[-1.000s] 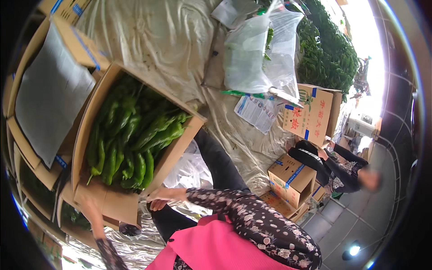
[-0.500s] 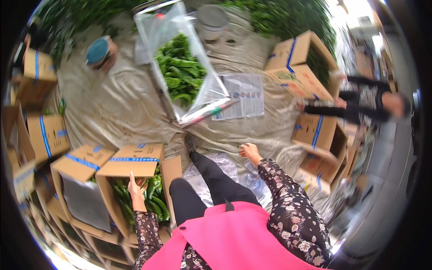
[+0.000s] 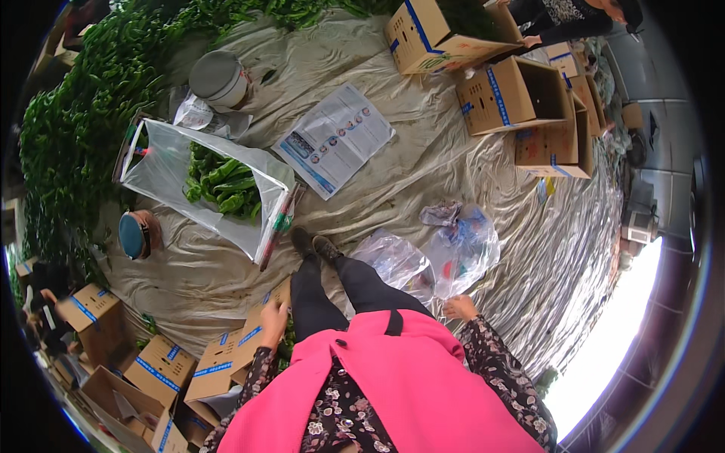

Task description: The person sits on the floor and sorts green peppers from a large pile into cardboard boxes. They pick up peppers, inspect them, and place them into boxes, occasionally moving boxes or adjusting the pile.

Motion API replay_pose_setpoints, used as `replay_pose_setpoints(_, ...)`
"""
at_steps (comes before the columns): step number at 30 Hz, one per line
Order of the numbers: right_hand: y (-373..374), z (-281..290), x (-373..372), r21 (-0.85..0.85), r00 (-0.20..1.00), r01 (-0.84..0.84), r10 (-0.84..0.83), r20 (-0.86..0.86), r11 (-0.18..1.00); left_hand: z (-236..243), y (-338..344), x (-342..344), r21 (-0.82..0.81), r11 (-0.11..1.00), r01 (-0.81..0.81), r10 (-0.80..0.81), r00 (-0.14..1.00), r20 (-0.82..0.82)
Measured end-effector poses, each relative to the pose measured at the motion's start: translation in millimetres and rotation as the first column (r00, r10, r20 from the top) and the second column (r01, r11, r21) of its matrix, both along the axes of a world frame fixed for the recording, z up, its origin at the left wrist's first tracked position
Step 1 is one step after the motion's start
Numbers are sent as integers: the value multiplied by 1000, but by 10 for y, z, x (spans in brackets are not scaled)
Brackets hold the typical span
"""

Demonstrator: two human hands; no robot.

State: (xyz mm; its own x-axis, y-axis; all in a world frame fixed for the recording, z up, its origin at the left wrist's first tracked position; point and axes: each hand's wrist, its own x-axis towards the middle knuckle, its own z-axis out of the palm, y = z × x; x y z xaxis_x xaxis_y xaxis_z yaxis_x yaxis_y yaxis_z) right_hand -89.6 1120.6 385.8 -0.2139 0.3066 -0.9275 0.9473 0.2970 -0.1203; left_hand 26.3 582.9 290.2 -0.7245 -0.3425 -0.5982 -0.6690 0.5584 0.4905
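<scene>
Barely visible peppers [image 3: 288, 334], hands [image 3: 273, 325] near carton [image 3: 243, 350] and plastic bag [image 3: 467, 245], contact unclear

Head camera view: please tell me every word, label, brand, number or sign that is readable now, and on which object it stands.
None reads clearly enough to quote.
Printed sheet: dense lines, too small.
Blue tape on the cardboard box at right: tiny marks, too small.
Upper cardboard box: side print, too slanted and small.
Co-worker's dark top: pale print; letters or pattern, I cannot tell.
</scene>
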Motion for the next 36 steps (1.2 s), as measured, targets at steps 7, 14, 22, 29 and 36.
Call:
replay_pose_setpoints(7,-557,-94,-46,58,981,-81,90,-174,995,-736,1168,-1932,690,667,-281,246,957,153)
replay_pose_setpoints(14,-1290,-273,-1021,129,845,-324,348,-406,937,-2349,1376,-2975,430,210,-878,630,458,627)
replay_pose_setpoints(22,-780,-1130,-1603,303,544,-710,769,-336,635,-4385,1224,-3516,379,-49,-924,840,167,516)
replay_pose_setpoints(29,-350,-1134,-1982,284,606,-592,649,-460,754,-3675,1820,-3808,504,270,-821,699,527,484)
replay_pose_setpoints(36,123,-1269,-2344,115,753,-409,406,-518,905,-1414,1991,-4384,371,812,-451,364,887,284)
